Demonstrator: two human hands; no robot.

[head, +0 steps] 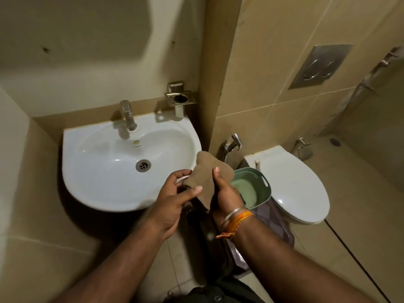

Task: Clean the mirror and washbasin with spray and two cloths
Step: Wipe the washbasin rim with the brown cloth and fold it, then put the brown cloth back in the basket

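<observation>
The cloth point(209, 171) looked a soft, matt brown fabric, a bit fuzzy. The basin point(105, 171) was glossy white ceramic, throwing back bright highlights, and its drain point(143, 165) was shiny ribbed metal. The tap point(127, 114) showed polished metal, and so did the holder point(179, 99) on the wall. The tub point(254, 186) looked smooth pale green plastic with a dull sheen. The toilet lid point(293, 182) was glossy white. The flush plate point(320, 66) was brushed, matt metal. The wall tiles point(273, 84) were smooth beige with a faint gloss.
</observation>
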